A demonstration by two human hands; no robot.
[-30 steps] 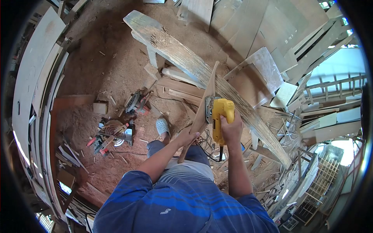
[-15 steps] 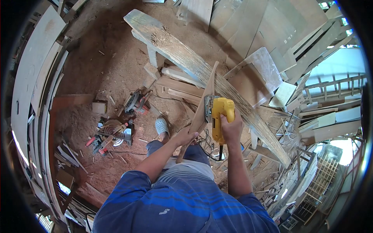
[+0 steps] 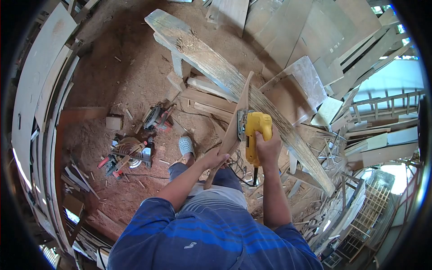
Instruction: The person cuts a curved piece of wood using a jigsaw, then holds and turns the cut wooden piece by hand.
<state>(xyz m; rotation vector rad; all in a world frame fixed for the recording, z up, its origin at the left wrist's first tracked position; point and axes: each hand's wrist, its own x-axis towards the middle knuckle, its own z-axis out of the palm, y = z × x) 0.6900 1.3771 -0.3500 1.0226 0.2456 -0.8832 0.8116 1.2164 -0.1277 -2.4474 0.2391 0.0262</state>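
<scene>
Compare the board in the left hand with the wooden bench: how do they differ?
The board is short and slim; the bench is much longer and broader. The board is curved, while the bench top runs roughly straight. The left hand grips the board, whereas the bench stands on legs. Both look wooden.

Daylight glares at right; fisheye edges curve into black.

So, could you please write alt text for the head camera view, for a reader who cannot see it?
A person's right hand holds a yellow power tool against a curved wooden piece gripped by the left hand. A wooden bench stands ahead; more power tools lie on the sawdust-strewn floor.
</scene>
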